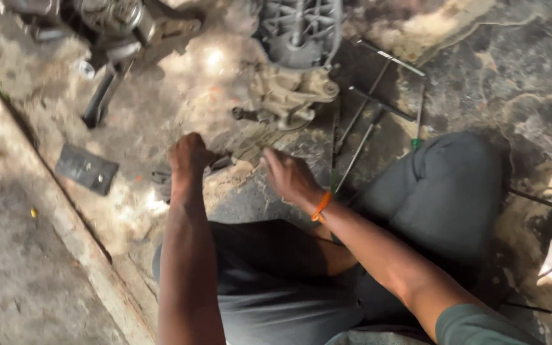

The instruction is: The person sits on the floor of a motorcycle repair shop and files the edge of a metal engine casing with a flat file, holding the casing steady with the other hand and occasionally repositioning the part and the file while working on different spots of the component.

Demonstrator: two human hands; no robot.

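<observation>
Oil-stained concrete floor [161, 108] carries a grey engine casing [292, 64] and long rods [359, 121], while the left hand [188, 155] is fisted around a dark tool [215, 164] and the right hand [289, 176] is loosely curled just beside it.

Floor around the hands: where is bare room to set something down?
Bare floor lies left of the left hand, below the flat dark plate. It is crowded between the right hand, metal rods and engine casing.
</observation>
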